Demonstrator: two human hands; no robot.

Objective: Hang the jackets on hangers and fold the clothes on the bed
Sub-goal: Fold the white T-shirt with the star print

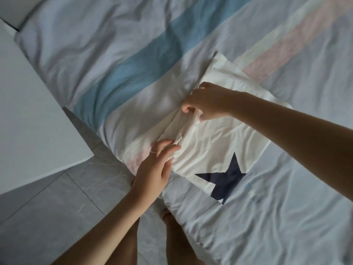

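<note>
Right hand [205,101] pinches a bunched-up fold at the edge of the white shirt [215,142], left hand [154,169] rests flat-fingered on that same edge, and the shirt, navy star [225,178] showing, lies on the striped duvet [133,64].

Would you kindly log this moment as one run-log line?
step: folding white garment on bed | left hand: flat, touches garment edge | right hand: pinches garment fabric

My white garment [219,142] with a navy star lies partly folded on the striped bed [114,54]. Its left edge is bunched into a ridge.
</note>
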